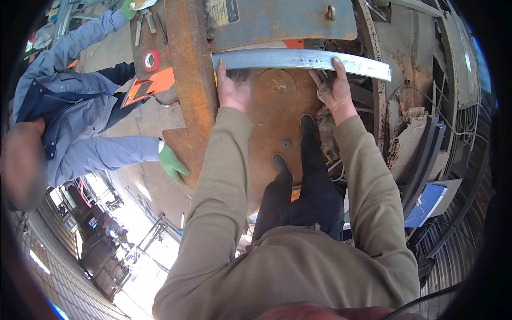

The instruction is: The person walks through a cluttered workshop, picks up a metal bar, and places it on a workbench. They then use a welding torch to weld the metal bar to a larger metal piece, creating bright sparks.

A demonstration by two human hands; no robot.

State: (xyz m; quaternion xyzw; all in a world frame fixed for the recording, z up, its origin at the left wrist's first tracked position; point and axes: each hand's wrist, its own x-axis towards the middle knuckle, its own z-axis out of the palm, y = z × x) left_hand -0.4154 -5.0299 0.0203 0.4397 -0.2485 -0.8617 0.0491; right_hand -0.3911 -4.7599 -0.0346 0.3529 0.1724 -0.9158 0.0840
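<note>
silvery metal strip [290,58] held between twelve and one o'clock
left hand [233,93] and right hand [336,92], apart, clamp it, thumbs on top; co-worker's green glove [172,164] at nine o'clock.

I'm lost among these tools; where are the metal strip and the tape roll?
Metal strip [296,58]: head view, middle of its silvery face.
Tape roll [145,61]: head view, left side of its red ring.

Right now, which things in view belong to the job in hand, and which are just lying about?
In hand:
silvery metal strip, held by left hand and right hand

Seemingly just lying about:
red tape roll
orange sheet
</note>
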